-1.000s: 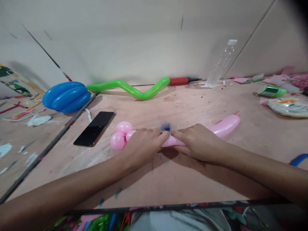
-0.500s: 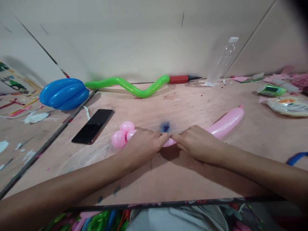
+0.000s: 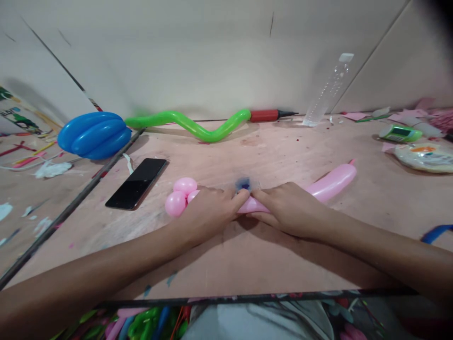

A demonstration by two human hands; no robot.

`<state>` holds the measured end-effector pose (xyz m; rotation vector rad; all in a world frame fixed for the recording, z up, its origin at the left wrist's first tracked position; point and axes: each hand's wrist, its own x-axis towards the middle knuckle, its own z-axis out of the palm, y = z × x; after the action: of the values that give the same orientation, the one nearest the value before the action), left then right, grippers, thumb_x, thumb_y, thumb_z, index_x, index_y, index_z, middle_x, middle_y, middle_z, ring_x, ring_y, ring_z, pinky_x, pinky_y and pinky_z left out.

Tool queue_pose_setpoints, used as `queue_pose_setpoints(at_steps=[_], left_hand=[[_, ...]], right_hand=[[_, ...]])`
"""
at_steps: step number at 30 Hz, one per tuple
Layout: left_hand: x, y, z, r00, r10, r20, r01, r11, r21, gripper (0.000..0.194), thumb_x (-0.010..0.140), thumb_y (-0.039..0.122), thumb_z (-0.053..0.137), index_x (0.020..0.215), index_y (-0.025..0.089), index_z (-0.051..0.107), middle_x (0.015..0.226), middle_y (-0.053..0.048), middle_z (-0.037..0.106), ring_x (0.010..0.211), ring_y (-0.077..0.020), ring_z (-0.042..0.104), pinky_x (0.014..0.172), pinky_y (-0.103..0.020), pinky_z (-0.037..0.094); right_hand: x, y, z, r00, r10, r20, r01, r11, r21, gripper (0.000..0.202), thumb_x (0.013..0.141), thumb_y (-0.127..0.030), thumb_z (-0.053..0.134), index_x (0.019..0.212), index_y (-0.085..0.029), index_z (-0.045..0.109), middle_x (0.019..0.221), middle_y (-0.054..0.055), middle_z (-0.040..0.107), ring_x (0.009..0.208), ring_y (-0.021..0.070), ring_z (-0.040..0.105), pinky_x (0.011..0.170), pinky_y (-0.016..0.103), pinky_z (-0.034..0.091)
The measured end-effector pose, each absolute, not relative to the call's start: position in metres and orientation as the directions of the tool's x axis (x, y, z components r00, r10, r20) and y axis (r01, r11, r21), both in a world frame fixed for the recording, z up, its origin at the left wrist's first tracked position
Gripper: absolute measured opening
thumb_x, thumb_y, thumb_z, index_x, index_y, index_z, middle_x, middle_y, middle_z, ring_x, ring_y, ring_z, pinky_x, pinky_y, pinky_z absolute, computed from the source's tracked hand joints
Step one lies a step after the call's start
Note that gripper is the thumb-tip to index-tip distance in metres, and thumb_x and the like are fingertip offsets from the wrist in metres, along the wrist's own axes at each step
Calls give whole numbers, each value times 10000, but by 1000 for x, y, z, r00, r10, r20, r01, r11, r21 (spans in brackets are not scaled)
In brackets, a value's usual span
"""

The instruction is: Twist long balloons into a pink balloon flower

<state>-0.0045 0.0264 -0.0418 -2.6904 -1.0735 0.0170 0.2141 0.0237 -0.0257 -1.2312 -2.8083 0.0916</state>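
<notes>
A long pink balloon (image 3: 331, 184) stretches across the table under both my hands. Its left end is twisted into small round bubbles, and its right end is a straight length with a narrow tip. My left hand (image 3: 215, 208) is closed around it just right of the bubbles. Close beside it, my right hand (image 3: 288, 208) grips the same balloon, thumb and fingers on either side. A short pink stretch shows between the two hands; the rest there is covered by my fingers.
Left of the balloon lies a black phone (image 3: 137, 183). Behind are a blue balloon bundle (image 3: 95, 135), a wavy green balloon (image 3: 208, 136), a red pump (image 3: 264, 115) and a leaning plastic bottle (image 3: 327, 92). A green-labelled container (image 3: 399, 133) and a packet (image 3: 424, 157) lie right.
My right hand's fingers have spread a little along the balloon, and more pink shows between my hands. The balloon's right end has shifted slightly left and down.
</notes>
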Motion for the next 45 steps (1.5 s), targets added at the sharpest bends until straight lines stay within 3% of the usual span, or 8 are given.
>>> queue_pose_setpoints(at_steps=[13,18,26,34,36,39,42,45], left_hand=[[1,25,-36,737,675,-31,664,-732,-149,92,980,180,485,988,187,576,826,-43,729,689,-238,700,563,-305,417],[-3,26,-41,763,647,10,641,-753,-145,91,978,188,505,994,185,595,800,-34,714,666,-226,692,562,-304,425],[-3,28,-48,771,616,163,637,-748,-189,132,1006,265,490,968,176,579,826,-48,678,726,-271,673,597,-360,453],[-4,17,-8,706,695,140,698,-648,-304,301,938,409,584,1011,120,632,887,-141,690,896,-361,632,874,-533,448],[-8,17,7,678,727,108,730,-649,-212,305,929,431,579,954,138,660,851,-130,693,861,-347,629,847,-506,448],[-15,21,24,615,787,-42,780,-600,178,324,933,475,561,866,184,688,795,-57,704,725,-251,624,697,-360,439],[-18,23,30,655,745,-127,646,-466,604,317,944,486,565,1033,220,714,975,0,746,817,-192,663,714,-274,454],[-21,23,28,703,706,-86,486,-389,783,392,956,482,577,1253,238,649,1197,-9,720,1049,-208,660,882,-259,475]], right_hand=[[212,21,-24,-750,661,-30,660,751,22,189,898,-56,527,889,-151,691,779,69,751,645,178,658,584,285,332],[212,21,-27,-731,682,1,682,731,1,160,945,-106,521,920,-159,670,797,63,758,660,195,672,577,295,333],[213,22,-21,-677,731,85,723,682,-115,303,994,-491,543,1011,-206,645,944,48,760,762,235,689,625,320,362],[223,30,-3,-651,741,164,757,651,59,83,864,-248,640,891,-173,619,914,86,703,790,240,611,697,340,366],[225,30,3,-665,716,212,746,652,138,86,849,-223,632,911,-162,627,936,107,697,850,266,608,752,361,376],[225,26,10,-699,661,271,711,682,172,177,871,-289,626,987,-156,642,981,118,698,913,292,604,819,391,380],[225,21,13,-667,675,316,736,663,136,218,893,-361,613,1001,-174,647,960,100,710,856,276,614,740,373,366],[227,20,13,-561,729,393,812,576,92,238,914,-413,585,984,-195,650,906,87,720,798,269,633,644,349,317]])
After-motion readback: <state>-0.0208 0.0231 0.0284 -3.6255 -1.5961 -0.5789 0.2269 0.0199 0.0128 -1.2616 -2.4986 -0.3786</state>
